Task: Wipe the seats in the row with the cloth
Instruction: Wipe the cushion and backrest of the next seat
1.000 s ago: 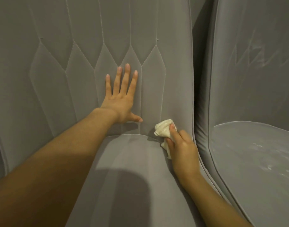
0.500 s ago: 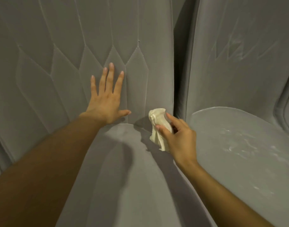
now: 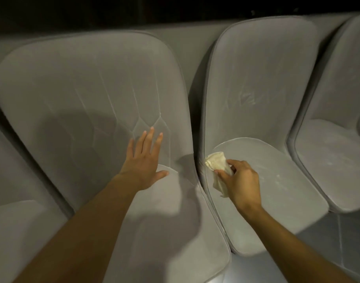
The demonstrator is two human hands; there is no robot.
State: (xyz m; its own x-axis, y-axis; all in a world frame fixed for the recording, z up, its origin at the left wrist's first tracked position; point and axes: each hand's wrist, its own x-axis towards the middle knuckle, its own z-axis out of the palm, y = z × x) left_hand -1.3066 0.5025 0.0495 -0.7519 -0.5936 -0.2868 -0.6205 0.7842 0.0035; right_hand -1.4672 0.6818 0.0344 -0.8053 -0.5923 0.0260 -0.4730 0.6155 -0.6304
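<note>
Cream cloth (image 3: 216,163) now above next seat (image 3: 277,180) (dusty streaks there), pinched by our right hand (image 3: 239,180). We moved off quilted seat (image 3: 154,221), probably finished. Left hand (image 3: 143,162) at its backrest, fingers straight, spread.

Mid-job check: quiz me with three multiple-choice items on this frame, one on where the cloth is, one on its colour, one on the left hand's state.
1. Where is the cloth?
A. On the floor.
B. Over the dust-streaked seat, near its cushion's back left corner.
C. Draped over the top of a backrest.

2. What colour is the cloth?
A. Blue.
B. Red.
C. Cream.

3. How is the left hand?
A. Fingers straight, holding nothing.
B. Gripping the cloth.
C. Clenched in a fist.

Key: 1 B, the right hand grips it at that cushion. 2 C, it shows pale cream. 3 A, its fingers are spread along the backrest of the quilted seat.
</note>
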